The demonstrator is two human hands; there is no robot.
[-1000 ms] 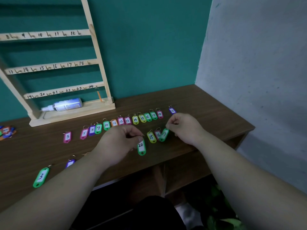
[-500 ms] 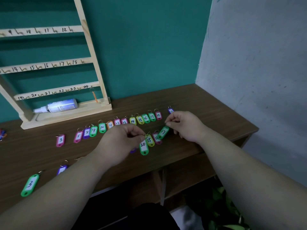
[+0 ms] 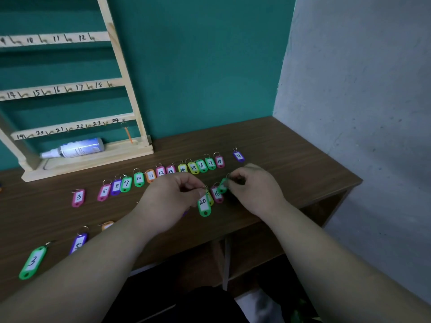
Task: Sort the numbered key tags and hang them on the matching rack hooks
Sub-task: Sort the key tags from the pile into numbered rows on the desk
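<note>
At the centre of the frame, over the front of the table (image 3: 291, 159), the left hand (image 3: 172, 201) pinches the wire ring of the green tag 20 (image 3: 204, 205) between thumb and forefinger; whether the tag is clear of the wood is hard to tell. Just right, the right hand (image 3: 254, 192) has its fingers closed on the ring of a second green tag (image 3: 222, 185), number blurred. These tags look light, stiff and slick-faced. The ring is likely the best hold, since it must slip over a hook on the rack (image 3: 126, 89) at upper left.
</note>
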